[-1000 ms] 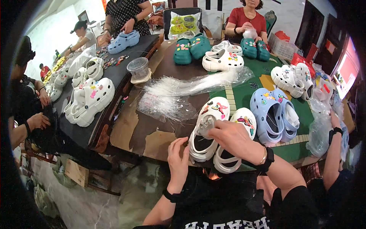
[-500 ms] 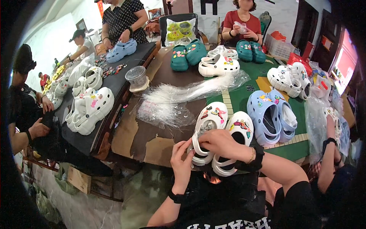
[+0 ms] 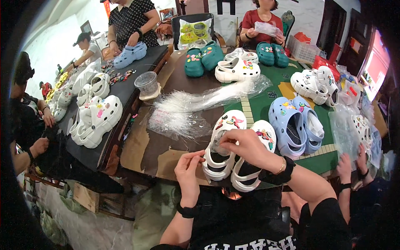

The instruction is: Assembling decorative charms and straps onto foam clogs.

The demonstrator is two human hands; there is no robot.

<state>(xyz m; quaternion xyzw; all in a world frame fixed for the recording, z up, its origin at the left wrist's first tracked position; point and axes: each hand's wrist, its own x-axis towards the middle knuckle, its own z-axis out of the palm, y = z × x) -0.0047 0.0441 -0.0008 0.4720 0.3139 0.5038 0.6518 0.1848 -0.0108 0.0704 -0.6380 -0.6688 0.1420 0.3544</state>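
A pair of white clogs with colourful charms stands at the table edge before me: the left clog [image 3: 214, 166] and the right clog [image 3: 245, 180]. My right hand [image 3: 246, 146] is closed in a pinch over the left clog's opening, beside crumpled clear plastic [image 3: 217, 145] inside it. What the fingertips hold, if anything, is too small to make out. Left of that clog's heel strap, my left hand [image 3: 187, 168] has thumb and forefinger pressed together; anything between them cannot be seen. Light blue clogs [image 3: 287, 129] with charms stand close on the right.
A bundle of white strands in clear plastic [image 3: 179, 110] lies ahead, near a round clear tub [image 3: 146, 85]. Green clogs [image 3: 195, 62] and more white clogs [image 3: 237, 71] stand farther back. Co-workers sit or stand around; one's hands [image 3: 345, 166] are close on my right.
My right hand has lifted slightly from the left clog. My left hand has moved left, off its strap, which now sits lower. The far person in red now holds a wider piece of plastic.
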